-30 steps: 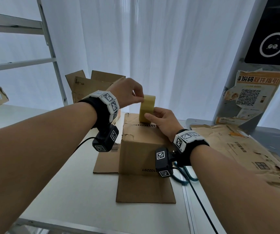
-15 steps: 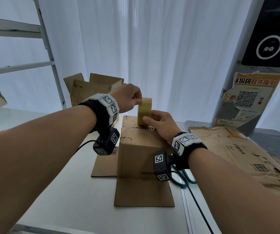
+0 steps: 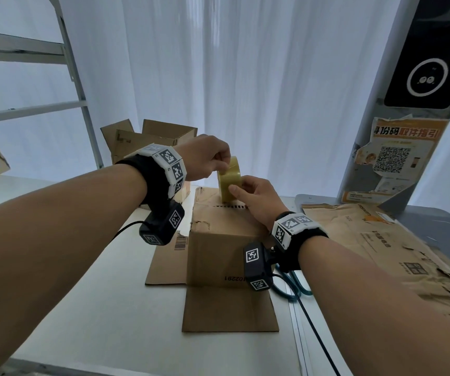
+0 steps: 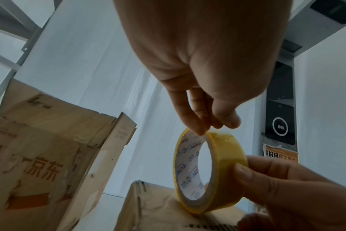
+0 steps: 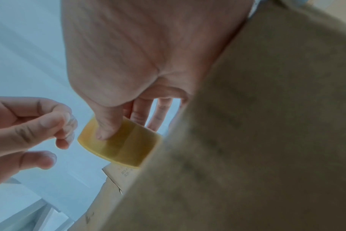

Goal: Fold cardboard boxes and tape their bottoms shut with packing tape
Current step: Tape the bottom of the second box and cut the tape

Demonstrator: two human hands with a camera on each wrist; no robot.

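1. On top of the upturned cardboard box (image 3: 218, 229), standing on edge at the far end of the closed flaps, is the yellow packing tape roll (image 3: 229, 179).
2. The right hand (image 3: 256, 196) grips the roll, thumb on the outer face and fingers behind.
3. The left hand (image 3: 207, 156) pinches narrowly at the roll's top, apparently on the tape's free end; I cannot tell whether it has lifted.
4. The roll looks light and rigid and is best held by its rim; the film is thin, sticky and likely to fold onto itself.
5. Flattened cardboard (image 3: 381, 240) lies to the right, an open box (image 3: 148, 137) behind.
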